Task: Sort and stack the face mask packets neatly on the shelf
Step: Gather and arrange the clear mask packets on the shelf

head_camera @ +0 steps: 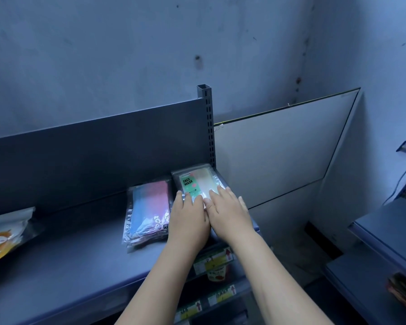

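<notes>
Hands [189, 219], two; packet stacks [148, 212], three.

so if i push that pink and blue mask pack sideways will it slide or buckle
The pink and blue mask pack looks glossy and flat on the smooth shelf, so it would probably slide. It seems thin and soft, likely floppy if lifted by one edge.

Left hand [189, 216], right hand [227, 211]: flat, side by side.

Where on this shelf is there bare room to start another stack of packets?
The widest bare stretch of shelf lies between the orange-printed packet at the left edge and the blue-and-pink packets. The right end is crowded: the FACE MASK stack fills the corner by the slotted post, with the left hand and right hand flat on it.
</notes>
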The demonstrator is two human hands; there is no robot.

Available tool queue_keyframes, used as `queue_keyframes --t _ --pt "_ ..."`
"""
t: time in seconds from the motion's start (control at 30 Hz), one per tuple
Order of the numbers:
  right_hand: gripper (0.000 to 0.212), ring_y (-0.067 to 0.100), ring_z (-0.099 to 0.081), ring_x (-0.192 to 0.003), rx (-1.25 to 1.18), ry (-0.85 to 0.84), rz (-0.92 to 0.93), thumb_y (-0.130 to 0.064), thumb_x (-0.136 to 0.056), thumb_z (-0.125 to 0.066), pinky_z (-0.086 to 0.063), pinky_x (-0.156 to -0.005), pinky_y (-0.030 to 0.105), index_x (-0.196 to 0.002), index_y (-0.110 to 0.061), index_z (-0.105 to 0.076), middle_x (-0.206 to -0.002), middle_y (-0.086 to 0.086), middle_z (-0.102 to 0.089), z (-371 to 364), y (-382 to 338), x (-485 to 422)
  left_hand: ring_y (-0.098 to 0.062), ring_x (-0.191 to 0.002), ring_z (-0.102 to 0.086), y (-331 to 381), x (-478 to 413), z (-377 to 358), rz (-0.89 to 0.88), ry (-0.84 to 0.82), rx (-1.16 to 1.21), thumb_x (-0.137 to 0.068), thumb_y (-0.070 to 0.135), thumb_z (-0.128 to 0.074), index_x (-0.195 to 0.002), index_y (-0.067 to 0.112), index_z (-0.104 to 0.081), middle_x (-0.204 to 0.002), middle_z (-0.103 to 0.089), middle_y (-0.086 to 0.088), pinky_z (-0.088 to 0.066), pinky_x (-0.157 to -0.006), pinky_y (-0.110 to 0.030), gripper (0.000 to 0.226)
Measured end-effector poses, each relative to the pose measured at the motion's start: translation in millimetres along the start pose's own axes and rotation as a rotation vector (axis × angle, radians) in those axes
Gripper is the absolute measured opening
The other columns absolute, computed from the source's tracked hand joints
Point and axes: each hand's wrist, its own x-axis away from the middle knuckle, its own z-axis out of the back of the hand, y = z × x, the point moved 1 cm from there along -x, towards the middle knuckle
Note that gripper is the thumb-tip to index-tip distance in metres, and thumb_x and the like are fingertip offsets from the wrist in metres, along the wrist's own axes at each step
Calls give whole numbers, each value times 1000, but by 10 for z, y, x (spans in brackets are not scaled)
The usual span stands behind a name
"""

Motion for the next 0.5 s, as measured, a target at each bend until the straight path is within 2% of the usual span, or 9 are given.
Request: queue_keyframes --t 0.1,0.17,0.23,0.37,0.43,0.5 --pt "58 18 -6 -161 38 0 5 -52 -109 -21 -5 -129 50 -160 -27 -35 -174 -4 -17 18 -3 39 -39 -143 -36 -17 34 2 89 -1 86 -92 38 -6 -130 14 -57 -138 -59 -14 -24 -121 -46 68" --pt "60 16 -5 -161 6 17 14 -54 -109 -23 -3 -130 48 -161 -26 -32 -174 -4 -18 54 -44 77 -36 -153 -22 -18 72 108 130 7 148 -94 41 -16 -137 17 -55 -149 -52 -8 -21 -121 -45 63" --pt "62 15 -5 -161 -58 49 21 -55 -108 -23 0 -129 47 -162 -24 -32 -173 -5 -21 97 -145 123 -33 -156 -13 -35 121 218 151 38 171 -97 42 -28 -140 19 -53 -157 -45 -4 -16 -123 -44 55" --pt "73 15 -5 -161 10 151 67 -62 -103 -10 8 -128 47 -161 -25 -34 -172 -5 -25 165 -392 251 -29 -158 -4 -135 222 323 198 92 224 -98 42 -35 -140 20 -53 -163 -37 -1 -7 -125 -44 50" --pt "67 14 -2 -161 6 133 103 -59 -107 -17 7 -129 44 -163 -25 -29 -173 -6 -20 170 -473 283 -27 -159 -2 -197 288 356 214 124 233 -101 38 -40 -139 20 -52 -165 -33 -1 -3 -126 -43 44" --pt "65 13 -1 -161 7 92 137 -57 -108 -20 5 -130 42 -165 -25 -25 -174 -6 -16 138 -529 304 -25 -159 -2 -280 357 381 227 146 229 -101 40 -37 -141 20 -51 -166 -32 0 -3 -127 -43 46"
